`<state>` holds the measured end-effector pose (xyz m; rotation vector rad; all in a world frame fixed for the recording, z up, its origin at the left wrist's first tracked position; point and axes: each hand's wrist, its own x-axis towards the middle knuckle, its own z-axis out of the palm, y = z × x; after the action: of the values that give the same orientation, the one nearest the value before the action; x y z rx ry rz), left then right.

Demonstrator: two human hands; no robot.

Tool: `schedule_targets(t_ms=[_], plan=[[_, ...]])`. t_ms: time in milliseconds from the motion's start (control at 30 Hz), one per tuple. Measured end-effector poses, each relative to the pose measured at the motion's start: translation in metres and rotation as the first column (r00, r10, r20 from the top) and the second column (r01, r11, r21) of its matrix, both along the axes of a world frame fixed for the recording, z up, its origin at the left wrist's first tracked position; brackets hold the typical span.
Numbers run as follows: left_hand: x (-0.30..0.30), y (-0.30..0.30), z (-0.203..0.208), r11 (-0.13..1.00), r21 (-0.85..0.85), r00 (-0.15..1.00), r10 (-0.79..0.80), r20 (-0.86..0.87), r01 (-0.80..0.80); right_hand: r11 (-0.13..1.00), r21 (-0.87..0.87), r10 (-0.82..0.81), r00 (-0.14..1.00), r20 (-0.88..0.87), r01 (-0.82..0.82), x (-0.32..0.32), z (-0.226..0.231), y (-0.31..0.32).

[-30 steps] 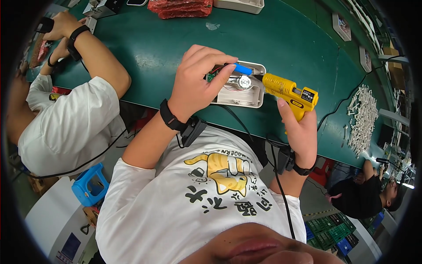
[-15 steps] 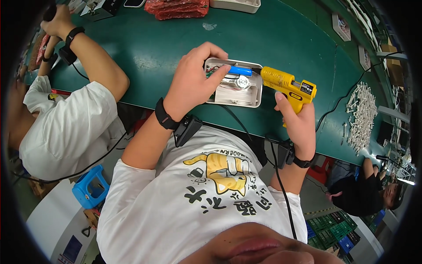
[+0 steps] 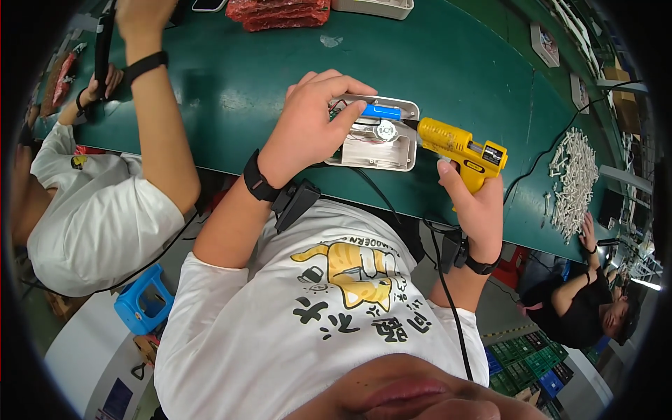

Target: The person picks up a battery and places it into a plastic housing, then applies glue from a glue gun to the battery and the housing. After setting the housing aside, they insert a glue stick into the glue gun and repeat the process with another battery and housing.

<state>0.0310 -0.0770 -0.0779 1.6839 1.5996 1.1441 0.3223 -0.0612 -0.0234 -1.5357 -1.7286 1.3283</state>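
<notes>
A white plastic housing (image 3: 381, 159) lies on the green table in front of me. Inside it are a blue cylindrical battery (image 3: 382, 112), a round silvery motor-like part (image 3: 385, 131) and some wires. My left hand (image 3: 315, 119) grips the housing's left end, its thumb pressed on the battery's left end and the other fingers over the far rim. A yellow hot glue gun (image 3: 458, 147) is in my right hand (image 3: 474, 203), wrapped round its handle. The gun's dark nozzle points left at the housing's right side, near the battery's right end.
Red bubble-wrap packs (image 3: 276, 12) and another white housing (image 3: 374, 7) are at the far edge. Many small white parts (image 3: 574, 178) lie piled at right. Co-workers sit left and right; a dark cable (image 3: 539, 168) crosses the table.
The glue gun has tilted slightly, its back end moving right and lower. My left hand and the housing have barely moved. The co-worker at left has raised an arm.
</notes>
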Motion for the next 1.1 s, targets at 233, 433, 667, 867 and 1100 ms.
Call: schedule_targets(t_ms=[233, 433, 667, 867, 1100], plan=[[0.003, 0.002, -0.004, 1.0, 0.005, 0.999, 0.006, 0.033, -0.006, 1.0, 0.014, 0.021, 1.0, 0.022, -0.021, -0.008, 0.005, 0.002], [0.0, 0.003, -0.005, 0.999, -0.002, 0.999, -0.048, 0.022, 0.049, 1.0, 0.008, 0.026, 1.0, -0.001, -0.026, -0.006, 0.018, -0.003], [-0.001, -0.006, 0.001, 0.993, 0.003, 0.989, -0.115, -0.089, 0.115, 0.976, 0.042, 0.216, 0.976, -0.021, -0.215, -0.036, 0.016, 0.009], [-0.004, -0.007, 0.0, 0.989, -0.008, 0.984, -0.149, -0.093, 0.149, 0.98, 0.036, 0.193, 0.981, 0.022, -0.194, -0.045, 0.013, 0.005], [-0.002, -0.008, 0.002, 0.99, -0.002, 0.984, -0.142, -0.108, 0.143, 0.982, 0.059, 0.177, 0.983, 0.04, -0.179, -0.043, 0.017, 0.008]])
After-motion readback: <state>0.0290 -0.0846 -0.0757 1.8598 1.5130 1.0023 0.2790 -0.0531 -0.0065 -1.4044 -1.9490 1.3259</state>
